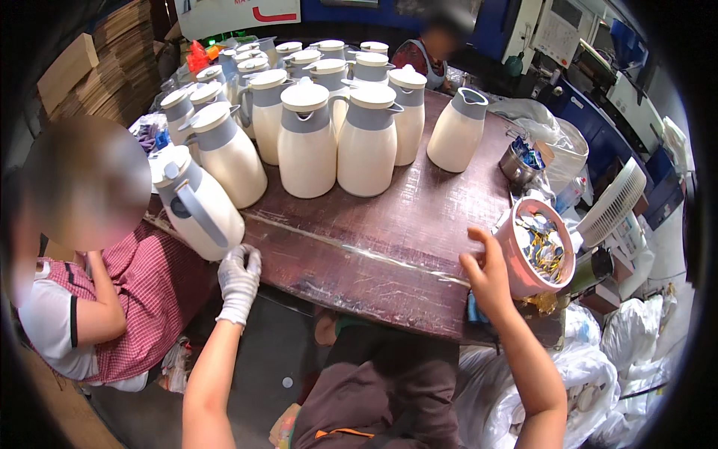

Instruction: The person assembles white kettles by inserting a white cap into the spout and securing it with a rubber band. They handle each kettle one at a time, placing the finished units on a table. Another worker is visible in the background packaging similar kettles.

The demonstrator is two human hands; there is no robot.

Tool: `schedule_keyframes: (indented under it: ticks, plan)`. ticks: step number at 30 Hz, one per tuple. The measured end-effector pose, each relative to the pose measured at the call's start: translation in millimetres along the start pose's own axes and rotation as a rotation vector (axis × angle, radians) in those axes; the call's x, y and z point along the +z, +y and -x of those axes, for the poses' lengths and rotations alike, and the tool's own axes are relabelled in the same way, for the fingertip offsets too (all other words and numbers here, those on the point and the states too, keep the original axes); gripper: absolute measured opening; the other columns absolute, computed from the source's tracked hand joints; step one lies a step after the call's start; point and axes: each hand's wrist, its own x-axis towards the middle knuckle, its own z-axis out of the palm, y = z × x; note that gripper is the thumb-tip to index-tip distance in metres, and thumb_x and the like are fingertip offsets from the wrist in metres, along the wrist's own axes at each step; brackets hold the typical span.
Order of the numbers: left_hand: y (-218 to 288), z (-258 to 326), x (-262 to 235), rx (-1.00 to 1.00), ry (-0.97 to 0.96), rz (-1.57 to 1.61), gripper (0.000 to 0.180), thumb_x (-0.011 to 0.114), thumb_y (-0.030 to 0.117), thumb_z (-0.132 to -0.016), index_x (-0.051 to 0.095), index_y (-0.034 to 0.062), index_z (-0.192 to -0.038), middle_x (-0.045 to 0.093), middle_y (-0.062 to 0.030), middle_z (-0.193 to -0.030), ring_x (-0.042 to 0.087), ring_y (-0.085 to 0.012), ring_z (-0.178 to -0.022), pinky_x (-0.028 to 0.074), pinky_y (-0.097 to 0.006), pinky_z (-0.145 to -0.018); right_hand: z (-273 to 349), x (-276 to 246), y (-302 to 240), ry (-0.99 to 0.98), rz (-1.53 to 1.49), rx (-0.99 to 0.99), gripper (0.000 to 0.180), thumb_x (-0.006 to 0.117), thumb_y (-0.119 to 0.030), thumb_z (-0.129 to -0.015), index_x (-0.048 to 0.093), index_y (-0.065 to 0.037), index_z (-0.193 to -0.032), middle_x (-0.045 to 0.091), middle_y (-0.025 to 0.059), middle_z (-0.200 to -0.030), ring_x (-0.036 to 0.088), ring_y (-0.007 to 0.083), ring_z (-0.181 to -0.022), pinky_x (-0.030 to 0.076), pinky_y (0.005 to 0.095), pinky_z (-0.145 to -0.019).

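Observation:
My left hand (240, 281), in a white knit glove, is at the base of a cream thermos jug (206, 213) with a grey collar and handle. Its bent fingers are drawn together against the jug's lower edge, at the left rim of the table; their tips are partly hidden. Bare and empty, my right hand (488, 271) hovers by the table's right edge with thumb and fingers apart. Right beside it is a pink bucket (505, 258) of small round discs and yellow pieces. A lidless jug (456, 135) stands apart from the lidded ones.
Several lidded jugs (307, 150) crowd the far half of the brown table (359, 243). A metal pot (516, 166) of blue packets sits at the right edge. One person (90, 299) sits close on the left, another (422, 61) behind the jugs. White plastic bags (538, 389) fill the lower right.

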Motion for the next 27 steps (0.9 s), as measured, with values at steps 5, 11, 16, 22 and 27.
schedule_keyframes:
  ticks: [5, 11, 16, 22, 27]
  plan:
    - [75.5, 14.4, 26.0, 0.078, -0.512, 0.299, 0.025, 0.065, 0.03, -0.086, 0.066, 0.0087, -0.1, 0.069, -0.0135, -0.082, 0.068, -0.0305, -0.076, 0.053, -0.037, -0.068, -103.3, 20.9, 22.1, 0.029, 0.217, -0.069, 0.05, 0.064, -0.018, -0.086, 0.048, -0.001, -0.13, 0.055, 0.0189, -0.124, 0.064, 0.0259, -0.085, 0.05, 0.0358, -0.08]
    - [72.3, 10.7, 58.5, 0.422, -0.428, 0.071, 0.02, 0.062, 0.029, -0.086, 0.065, 0.0089, -0.089, 0.066, -0.0107, -0.073, 0.064, -0.0291, -0.064, 0.051, -0.04, -0.06, -230.9, 37.3, 49.6, -0.008, 0.875, -0.286, 0.055, 0.067, -0.02, -0.082, 0.047, 0.001, -0.129, 0.047, 0.0249, -0.134, 0.051, 0.0399, -0.119, 0.045, 0.0433, -0.097]
    - [67.3, 11.5, 66.7, 0.429, -0.389, 0.144, 0.013, 0.068, 0.022, -0.08, 0.065, 0.0109, -0.086, 0.063, -0.0089, -0.068, 0.062, -0.028, -0.058, 0.049, -0.038, -0.054, -357.0, -21.9, 79.1, 0.189, 0.946, -0.405, 0.073, 0.069, -0.033, -0.081, 0.039, -0.003, -0.14, 0.051, 0.022, -0.133, 0.057, 0.0355, -0.115, 0.046, 0.0401, -0.094]
    - [64.2, 13.5, 61.2, 0.412, -0.406, 0.12, 0.011, 0.067, 0.02, -0.08, 0.064, 0.0103, -0.086, 0.063, -0.0094, -0.07, 0.062, -0.0281, -0.06, 0.049, -0.039, -0.054, -345.2, -16.0, 63.9, 0.023, 0.826, 0.039, 0.061, 0.063, -0.048, -0.083, 0.061, 0.004, -0.113, 0.063, 0.0269, -0.107, 0.066, 0.0371, -0.084, 0.049, 0.0438, -0.077]
    - [61.5, 18.4, 65.5, 0.435, -0.343, 0.15, 0.012, 0.063, 0.022, -0.083, 0.064, 0.0109, -0.087, 0.065, -0.0103, -0.074, 0.063, -0.0303, -0.066, 0.05, -0.041, -0.059, -237.2, -27.6, 13.4, 0.19, 0.785, 0.008, 0.058, 0.057, -0.053, -0.084, 0.066, 0.003, -0.093, 0.063, 0.0224, -0.096, 0.062, 0.0394, -0.09, 0.046, 0.0445, -0.079]
